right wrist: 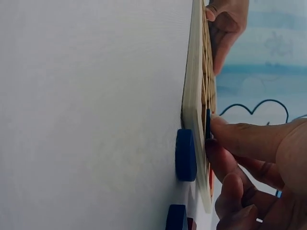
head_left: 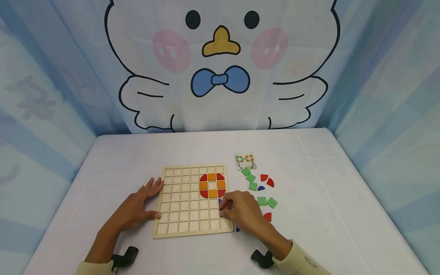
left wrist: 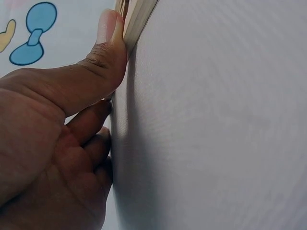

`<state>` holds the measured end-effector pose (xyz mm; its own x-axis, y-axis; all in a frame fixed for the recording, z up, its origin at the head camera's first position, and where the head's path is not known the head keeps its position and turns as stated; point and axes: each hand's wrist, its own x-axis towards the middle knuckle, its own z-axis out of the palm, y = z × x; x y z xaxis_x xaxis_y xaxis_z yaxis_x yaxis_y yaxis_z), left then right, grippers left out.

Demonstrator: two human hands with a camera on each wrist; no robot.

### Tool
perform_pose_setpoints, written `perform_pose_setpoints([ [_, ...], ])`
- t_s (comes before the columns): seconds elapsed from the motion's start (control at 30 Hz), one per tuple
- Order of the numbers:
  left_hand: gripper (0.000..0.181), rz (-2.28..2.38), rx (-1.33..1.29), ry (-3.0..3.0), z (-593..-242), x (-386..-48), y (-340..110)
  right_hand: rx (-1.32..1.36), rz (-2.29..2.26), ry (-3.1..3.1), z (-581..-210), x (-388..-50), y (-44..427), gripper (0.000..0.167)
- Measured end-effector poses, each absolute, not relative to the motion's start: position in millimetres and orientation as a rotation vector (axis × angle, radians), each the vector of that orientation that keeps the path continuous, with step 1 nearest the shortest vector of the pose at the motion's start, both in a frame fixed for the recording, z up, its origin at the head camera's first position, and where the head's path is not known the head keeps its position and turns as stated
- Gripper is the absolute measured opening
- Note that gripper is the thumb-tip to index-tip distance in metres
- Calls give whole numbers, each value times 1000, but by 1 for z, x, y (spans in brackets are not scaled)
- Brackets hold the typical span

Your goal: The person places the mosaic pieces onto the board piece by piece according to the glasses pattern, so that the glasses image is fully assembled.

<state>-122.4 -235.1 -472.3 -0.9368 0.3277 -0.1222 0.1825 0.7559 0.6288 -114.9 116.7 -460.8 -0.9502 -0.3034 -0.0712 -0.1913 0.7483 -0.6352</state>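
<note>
A wooden grid board (head_left: 183,205) lies on the table. My left hand (head_left: 139,206) rests against its left edge, fingers extended and thumb (left wrist: 108,36) on the rim. At the right column, my right hand (head_left: 242,210) pinches a small blue piece (right wrist: 208,123) between thumb and fingers, low over the board's cells; its full shape is hidden. Just above those fingertips, another blue piece (head_left: 220,201) shows partly on the board. Toward the upper right of the grid, red quarter-circles (head_left: 204,194) and orange squares (head_left: 212,193) form a ring around one bare cell.
Right of the board lie several green squares (head_left: 262,201), red quarter-circles (head_left: 270,182) and a blue half-circle (head_left: 261,188). A small pattern card (head_left: 245,160) lies behind them. Another blue piece (head_left: 238,229) is by the board's near right corner. Printed curtains surround the white table (head_left: 343,214).
</note>
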Motion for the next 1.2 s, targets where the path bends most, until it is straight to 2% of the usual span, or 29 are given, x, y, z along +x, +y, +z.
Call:
perform_pose_setpoints([
  [0.23,109,956,414,2732,-473,-122,-235,-392,-983,2774,-459,-114,121,11],
  [0.83,110,936,372,2726,-474,-123,-235,-386,-848,2690,-453,-99,154,28],
  [1.2,111,949,381,2724,-474,-122,-235,-393,-786,2757,-453,-93,153,23],
])
